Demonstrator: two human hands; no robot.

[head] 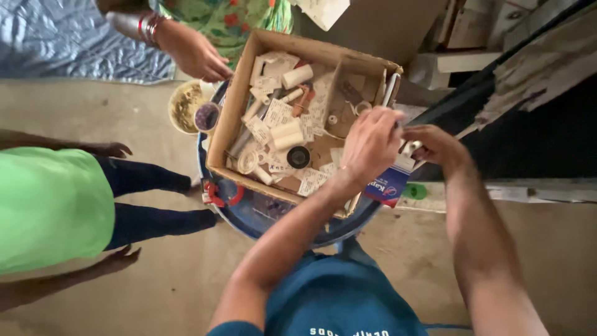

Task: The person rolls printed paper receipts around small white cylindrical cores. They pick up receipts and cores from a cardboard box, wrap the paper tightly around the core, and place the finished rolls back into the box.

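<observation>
An open cardboard box (231, 124) rests on a round blue drum (261, 218). Inside lie several white tape rolls (297, 76), paper labels and a black ring (298, 157). My left hand (370, 144) hovers over the box's right side, fingers curled toward my right hand (438, 144). The two hands meet just past the box's right edge. A small pale object (411, 148) sits at my right fingertips; what my left fingers grip is hidden. A blue and white packet (387, 186) lies under my left wrist.
A person in a green shirt (50, 205) stands at the left. Another person's hand (196, 55) with bangles reaches in from the top, above a bowl (183, 107) and a small cup (207, 116). A red part (217, 194) sits on the drum's rim. A dark shelf edge (497, 93) runs along the right.
</observation>
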